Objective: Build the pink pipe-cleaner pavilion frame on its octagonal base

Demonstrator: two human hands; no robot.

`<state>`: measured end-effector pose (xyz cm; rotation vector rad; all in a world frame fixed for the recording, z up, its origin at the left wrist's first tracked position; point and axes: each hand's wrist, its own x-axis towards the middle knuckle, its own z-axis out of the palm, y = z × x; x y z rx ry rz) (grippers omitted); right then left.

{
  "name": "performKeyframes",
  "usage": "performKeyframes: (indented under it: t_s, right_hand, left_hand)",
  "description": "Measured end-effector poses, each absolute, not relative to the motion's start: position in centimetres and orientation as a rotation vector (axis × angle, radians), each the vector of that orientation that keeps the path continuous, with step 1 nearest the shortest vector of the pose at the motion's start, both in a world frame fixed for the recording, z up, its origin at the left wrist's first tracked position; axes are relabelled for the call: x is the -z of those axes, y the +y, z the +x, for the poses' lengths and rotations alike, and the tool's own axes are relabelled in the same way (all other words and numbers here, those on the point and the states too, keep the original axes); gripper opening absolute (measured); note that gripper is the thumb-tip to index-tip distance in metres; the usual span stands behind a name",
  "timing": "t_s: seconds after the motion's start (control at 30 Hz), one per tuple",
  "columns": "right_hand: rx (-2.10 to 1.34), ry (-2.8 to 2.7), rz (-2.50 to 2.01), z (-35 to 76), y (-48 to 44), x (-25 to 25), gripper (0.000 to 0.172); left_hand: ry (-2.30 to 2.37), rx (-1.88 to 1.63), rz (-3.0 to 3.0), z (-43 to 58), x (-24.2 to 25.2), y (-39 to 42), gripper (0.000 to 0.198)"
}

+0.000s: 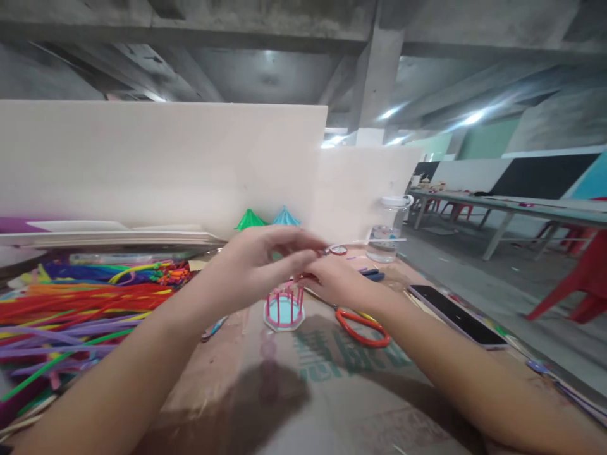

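My left hand (256, 268) and my right hand (339, 278) meet above a small craft piece (284, 309), a light blue base with pink upright posts, on the cardboard-covered table (332, 392). The left fingers are pressed together and reach toward the right hand. Motion blur hides whatever sits between the fingertips. The right hand's fingers are curled in, mostly behind the left fingers. Orange-handled scissors (360, 325) lie just right of the craft piece, under my right wrist.
A heap of coloured pipe cleaners (71, 309) fills the left. Green and blue cone shapes (265, 219) stand by the white partition (165, 164). A clear jar (389, 230) stands behind, a phone (455, 315) lies at the right. Red chairs (578, 284) and long tables are beyond.
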<state>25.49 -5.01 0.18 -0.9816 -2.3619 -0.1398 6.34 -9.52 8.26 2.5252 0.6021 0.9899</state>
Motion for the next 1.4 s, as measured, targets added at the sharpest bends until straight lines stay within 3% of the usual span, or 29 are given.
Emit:
performKeyframes:
  t_s: [0.13, 0.37, 0.6, 1.4]
  right_hand:
    - [0.129, -2.348, -1.003, 25.4, -4.9, -0.2, 0.015]
    - [0.047, -2.314, -0.991, 24.9, -4.9, 0.5, 0.013]
    - [-0.075, -2.317, -0.866, 25.2, -4.8, 0.7, 0.012]
    - [-0.009, -2.326, -0.943, 24.8, -5.2, 0.5, 0.013]
  left_hand:
    - [0.871, -1.038, 2.776, 4.2, -5.6, -4.2, 0.016]
    - [0.818, -0.788, 3.007, 2.3, -2.1, 0.0, 0.018]
    - [0.803, -0.698, 3.051, 3.0, -1.3, 0.1, 0.012]
    - [0.816, -0.585, 2.973, 3.4, -1.7, -0.8, 0.013]
